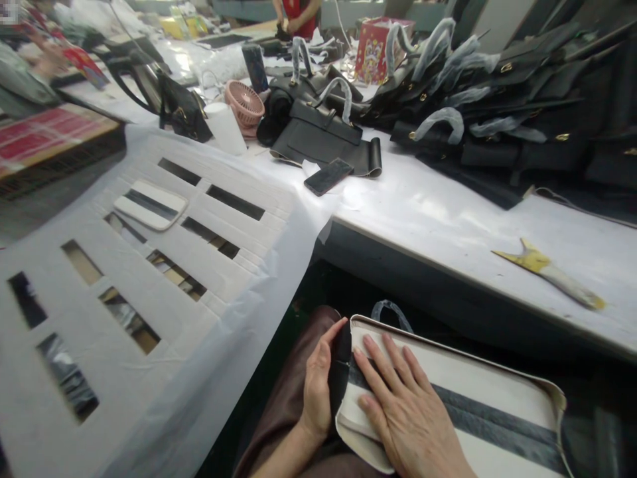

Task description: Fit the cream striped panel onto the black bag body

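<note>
On the white worktable (448,219), black handbags (497,99) lie piled.

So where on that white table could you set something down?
Bare white table lies between the black phone and the yellow-handled scraper. Behind, black leather handbags crowd it; a pink round fan stands left of them.

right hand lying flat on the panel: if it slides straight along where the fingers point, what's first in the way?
Likely the black strip held by the left hand at the edge of the cream panel; the right hand points up-left at it.
</note>
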